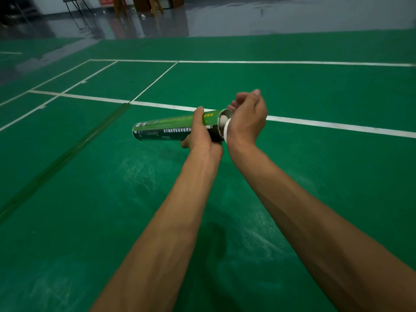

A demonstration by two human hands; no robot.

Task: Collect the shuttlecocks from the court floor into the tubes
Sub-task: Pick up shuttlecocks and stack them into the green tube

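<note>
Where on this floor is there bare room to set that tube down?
Nearly everywhere: green court floor lies bare below the left hand, right hand and tube, and beyond the white line. Only the far wall's chair area looks cluttered.

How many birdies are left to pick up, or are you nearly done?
Nearly done, it seems. The green tube, gripped by the left hand, already shows a shuttlecock's white cork at its open end. The right hand holds a white cap against that end, not yet on. No loose shuttlecocks show on the nearby court floor.
</note>
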